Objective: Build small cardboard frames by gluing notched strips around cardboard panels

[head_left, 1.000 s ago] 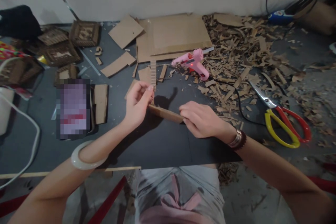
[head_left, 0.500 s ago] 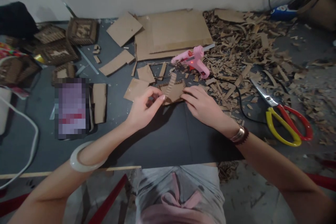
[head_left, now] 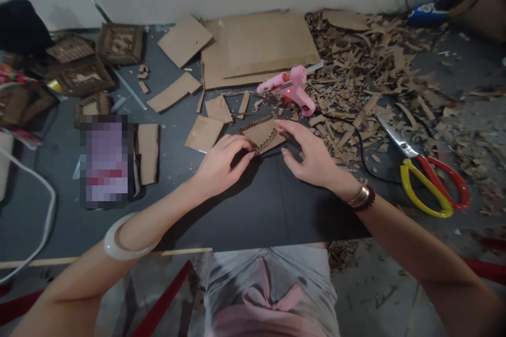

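At frame centre, a corrugated strip (head_left: 268, 143) is apparently being fitted along the cardboard piece (head_left: 261, 131) — one end pinched by the left hand (head_left: 222, 165), right hand (head_left: 312, 156) spread at the other — even pressing seemingly called for next.

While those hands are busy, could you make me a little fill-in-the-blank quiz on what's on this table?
1. Between the left hand and the right hand lies a small panel made of ____.
2. The hot glue gun has a ____ body.
3. The scissors have a red handle and a ____ one.

Missing words: cardboard; pink; yellow.
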`<move>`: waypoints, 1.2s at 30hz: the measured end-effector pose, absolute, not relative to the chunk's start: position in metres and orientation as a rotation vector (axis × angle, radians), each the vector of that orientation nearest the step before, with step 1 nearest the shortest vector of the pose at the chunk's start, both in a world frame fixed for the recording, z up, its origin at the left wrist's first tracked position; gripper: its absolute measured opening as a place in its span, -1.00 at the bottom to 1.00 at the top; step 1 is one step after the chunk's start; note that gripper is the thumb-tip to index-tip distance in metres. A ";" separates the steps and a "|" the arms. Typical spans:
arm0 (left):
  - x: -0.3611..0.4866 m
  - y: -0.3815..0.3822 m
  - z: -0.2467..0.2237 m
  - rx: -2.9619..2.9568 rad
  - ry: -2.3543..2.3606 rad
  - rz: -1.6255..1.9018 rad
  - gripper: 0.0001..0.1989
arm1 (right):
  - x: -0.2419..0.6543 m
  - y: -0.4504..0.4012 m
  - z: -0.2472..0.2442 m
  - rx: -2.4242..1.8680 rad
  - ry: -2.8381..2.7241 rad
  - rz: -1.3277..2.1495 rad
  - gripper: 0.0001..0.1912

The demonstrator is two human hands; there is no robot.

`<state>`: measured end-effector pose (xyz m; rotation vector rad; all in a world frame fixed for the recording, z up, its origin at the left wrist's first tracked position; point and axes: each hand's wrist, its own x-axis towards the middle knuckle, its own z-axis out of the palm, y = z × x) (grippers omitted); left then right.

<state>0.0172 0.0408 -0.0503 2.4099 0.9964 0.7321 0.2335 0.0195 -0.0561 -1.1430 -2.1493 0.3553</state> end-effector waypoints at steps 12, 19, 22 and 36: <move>0.018 0.039 -0.051 2.499 0.965 0.642 -0.88 | 0.232 0.022 -0.057 -1.098 -2.045 0.245 -0.88; 0.018 0.038 -0.053 2.528 1.007 0.694 -0.88 | 0.235 0.026 -0.058 -1.061 -2.147 0.184 -0.91; 0.018 0.038 -0.052 2.574 1.021 0.702 -0.89 | 0.237 0.027 -0.058 -1.083 -2.210 0.179 -0.93; 0.018 0.036 -0.049 2.659 1.023 0.625 -0.91 | 0.237 0.026 -0.062 -1.104 -2.258 0.178 -0.89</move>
